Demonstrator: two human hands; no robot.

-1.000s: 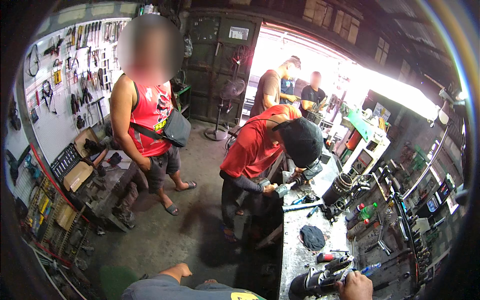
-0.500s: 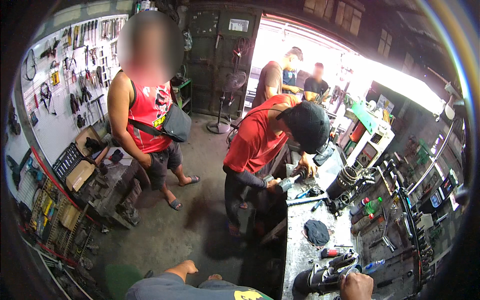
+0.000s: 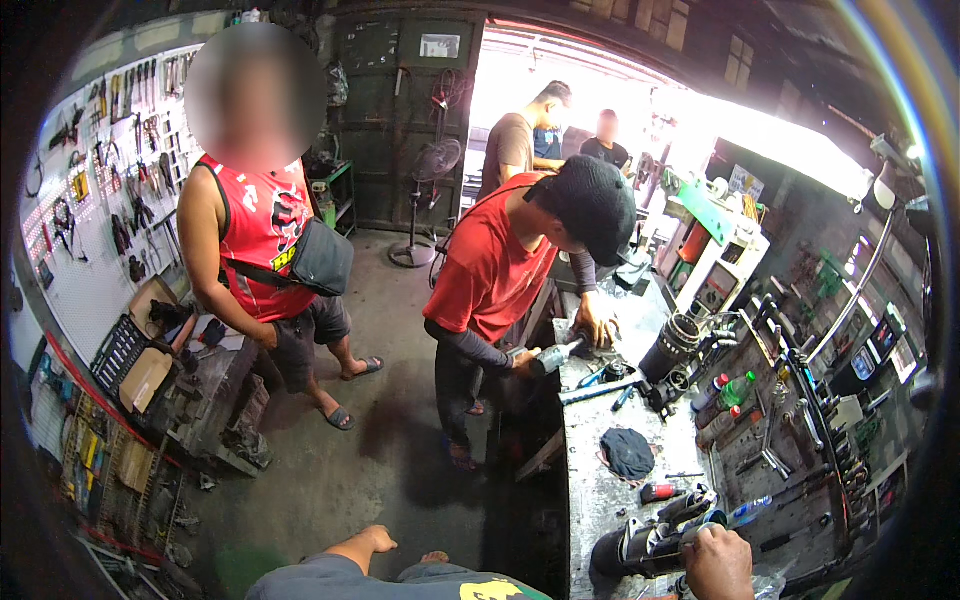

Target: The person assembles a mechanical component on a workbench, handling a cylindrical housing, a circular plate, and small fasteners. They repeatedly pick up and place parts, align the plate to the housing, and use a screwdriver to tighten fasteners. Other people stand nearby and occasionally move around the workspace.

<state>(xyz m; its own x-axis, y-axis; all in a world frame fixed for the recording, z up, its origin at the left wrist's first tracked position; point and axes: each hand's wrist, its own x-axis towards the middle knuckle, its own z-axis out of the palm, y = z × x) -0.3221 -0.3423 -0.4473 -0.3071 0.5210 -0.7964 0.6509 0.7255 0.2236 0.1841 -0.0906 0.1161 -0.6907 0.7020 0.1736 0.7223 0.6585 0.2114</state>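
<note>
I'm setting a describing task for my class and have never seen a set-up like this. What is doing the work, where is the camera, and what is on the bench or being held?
There is no robot here: a person works bare-handed. The wide fisheye camera sits on that person's head and looks down, so straight edges bend near the rim.

At the lower right, the person's right hand is at the end of a dark cylindrical part; its exact grip is hidden. The left hand cannot be made out clearly.

The workbench also bears a dark cloth-like bundle and a small red-and-black object. Further along, a co-worker in red leans over the bench, holding a tool.
</note>
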